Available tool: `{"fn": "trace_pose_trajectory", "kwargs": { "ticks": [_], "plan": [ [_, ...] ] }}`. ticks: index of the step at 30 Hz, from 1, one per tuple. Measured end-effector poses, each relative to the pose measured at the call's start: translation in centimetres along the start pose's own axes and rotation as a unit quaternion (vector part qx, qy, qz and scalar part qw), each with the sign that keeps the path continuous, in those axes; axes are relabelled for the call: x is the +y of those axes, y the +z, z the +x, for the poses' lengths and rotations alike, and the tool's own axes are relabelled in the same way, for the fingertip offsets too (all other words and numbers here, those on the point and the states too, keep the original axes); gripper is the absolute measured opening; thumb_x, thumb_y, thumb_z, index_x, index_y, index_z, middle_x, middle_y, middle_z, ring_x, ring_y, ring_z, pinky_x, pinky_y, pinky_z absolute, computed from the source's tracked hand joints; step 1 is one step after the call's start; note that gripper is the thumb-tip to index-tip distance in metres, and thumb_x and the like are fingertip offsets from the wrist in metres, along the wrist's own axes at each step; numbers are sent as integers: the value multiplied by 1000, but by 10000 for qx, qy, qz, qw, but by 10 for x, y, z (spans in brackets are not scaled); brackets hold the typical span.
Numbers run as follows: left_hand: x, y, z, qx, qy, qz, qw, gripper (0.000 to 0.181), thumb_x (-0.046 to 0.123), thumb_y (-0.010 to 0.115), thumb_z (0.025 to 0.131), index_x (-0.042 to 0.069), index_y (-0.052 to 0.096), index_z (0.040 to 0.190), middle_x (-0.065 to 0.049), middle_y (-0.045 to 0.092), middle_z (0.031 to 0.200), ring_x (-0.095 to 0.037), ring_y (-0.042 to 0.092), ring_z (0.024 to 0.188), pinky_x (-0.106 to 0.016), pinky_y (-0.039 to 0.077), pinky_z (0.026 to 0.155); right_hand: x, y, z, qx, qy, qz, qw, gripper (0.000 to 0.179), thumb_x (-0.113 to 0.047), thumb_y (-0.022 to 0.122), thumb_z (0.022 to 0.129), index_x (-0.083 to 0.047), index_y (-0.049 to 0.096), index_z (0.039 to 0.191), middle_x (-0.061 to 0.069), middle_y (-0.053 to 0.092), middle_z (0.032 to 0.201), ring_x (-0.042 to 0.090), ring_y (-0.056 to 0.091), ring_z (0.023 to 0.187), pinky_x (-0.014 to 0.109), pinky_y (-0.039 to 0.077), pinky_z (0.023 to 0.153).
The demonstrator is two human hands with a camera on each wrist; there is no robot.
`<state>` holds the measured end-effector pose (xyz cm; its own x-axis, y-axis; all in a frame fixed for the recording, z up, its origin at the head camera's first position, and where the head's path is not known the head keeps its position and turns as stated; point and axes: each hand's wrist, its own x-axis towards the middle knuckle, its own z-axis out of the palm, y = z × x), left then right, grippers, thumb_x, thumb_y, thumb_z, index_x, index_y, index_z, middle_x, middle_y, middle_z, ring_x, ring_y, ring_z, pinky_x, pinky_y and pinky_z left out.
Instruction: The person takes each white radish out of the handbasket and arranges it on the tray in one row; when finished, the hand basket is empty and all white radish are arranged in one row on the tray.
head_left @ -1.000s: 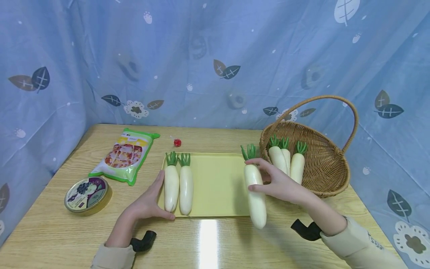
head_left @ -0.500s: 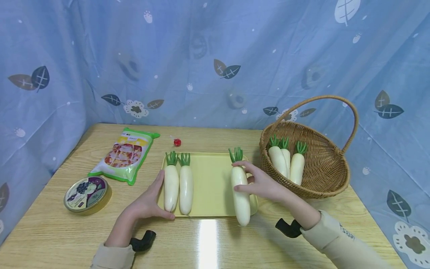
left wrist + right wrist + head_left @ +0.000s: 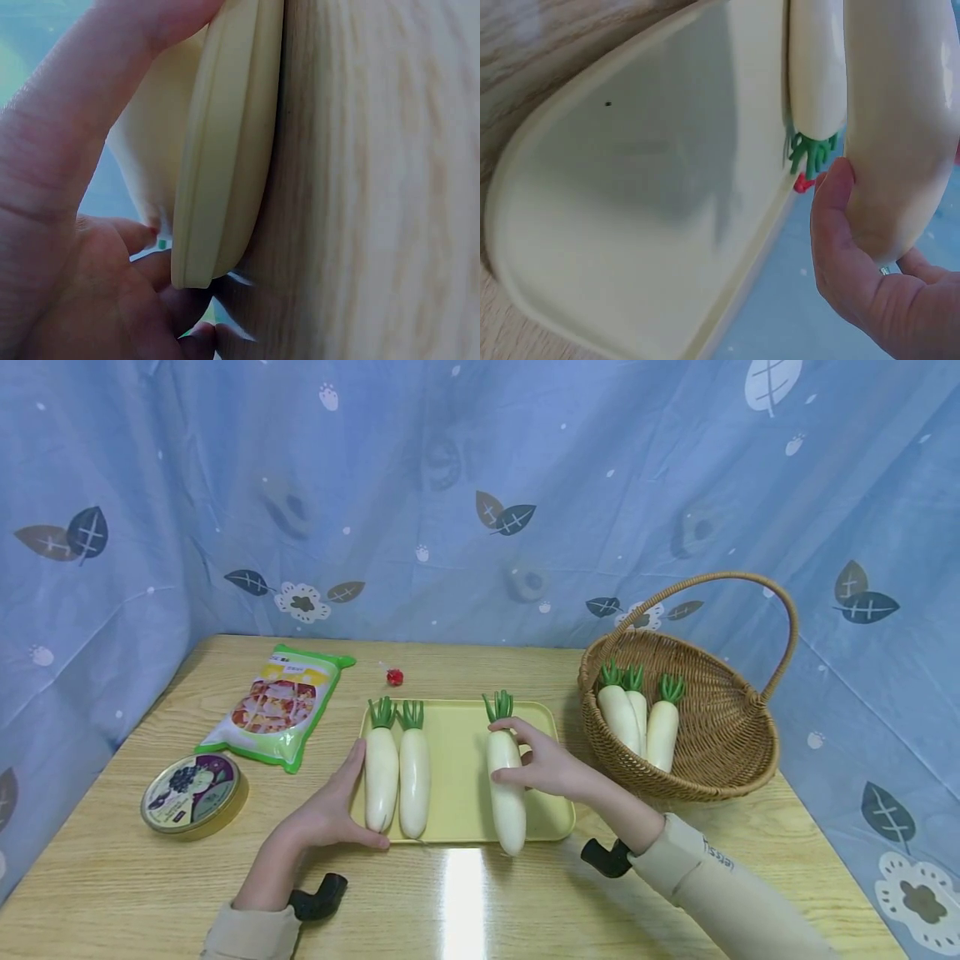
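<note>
My right hand (image 3: 542,767) holds a white radish (image 3: 508,810) with green leaf stubs, thumb and fingers around its upper part. In the right wrist view this radish (image 3: 900,97) hangs above the tray (image 3: 630,187), apart from it. My left hand (image 3: 330,808) grips the left front corner of the yellow tray (image 3: 457,777), its thumb on the front rim; the left wrist view shows the thumb (image 3: 82,97) over the tray rim (image 3: 225,150). Two white radishes, the outer radish (image 3: 382,781) and the inner radish (image 3: 415,785), lie side by side at the tray's left end.
A wicker basket (image 3: 720,735) with a tall handle leans at the right, and several radishes (image 3: 662,735) show inside. Left of the tray lie a green-edged food bag (image 3: 281,706) and a round tin (image 3: 191,797). A small red item (image 3: 394,677) sits behind the tray.
My right hand has carried the radish leftward from beside the basket to over the middle right of the tray. My left hand has stayed at the tray corner.
</note>
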<state>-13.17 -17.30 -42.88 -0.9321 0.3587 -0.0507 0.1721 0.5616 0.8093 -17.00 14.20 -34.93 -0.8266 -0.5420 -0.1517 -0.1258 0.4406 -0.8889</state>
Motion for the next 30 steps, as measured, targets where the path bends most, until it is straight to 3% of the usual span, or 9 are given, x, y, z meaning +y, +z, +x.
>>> {"fn": "trace_pose_trajectory", "kwargs": {
  "ticks": [12, 30],
  "plan": [
    [0, 0, -1, -9, -19, -67, 10000, 143, 37, 89, 49, -2, -11, 143, -24, -10, 149, -40, -4, 135, -56, 7, 106, 10, 12, 24, -132, 282, 181, 9994, 62, -8, 67, 81, -7, 35, 134, 19, 45, 106, 19, 60, 71, 34, 51, 57],
    [2, 0, -1, -19, -70, -68, 10000, 143, 36, 89, 49, -2, -11, 143, -25, -10, 149, -41, -4, 135, -56, 6, 106, 11, 27, 49, 49, 624, 311, 9976, 63, -9, 67, 79, -9, 37, 135, 21, 43, 112, 24, 58, 78, 35, 53, 58]
  ]
}}
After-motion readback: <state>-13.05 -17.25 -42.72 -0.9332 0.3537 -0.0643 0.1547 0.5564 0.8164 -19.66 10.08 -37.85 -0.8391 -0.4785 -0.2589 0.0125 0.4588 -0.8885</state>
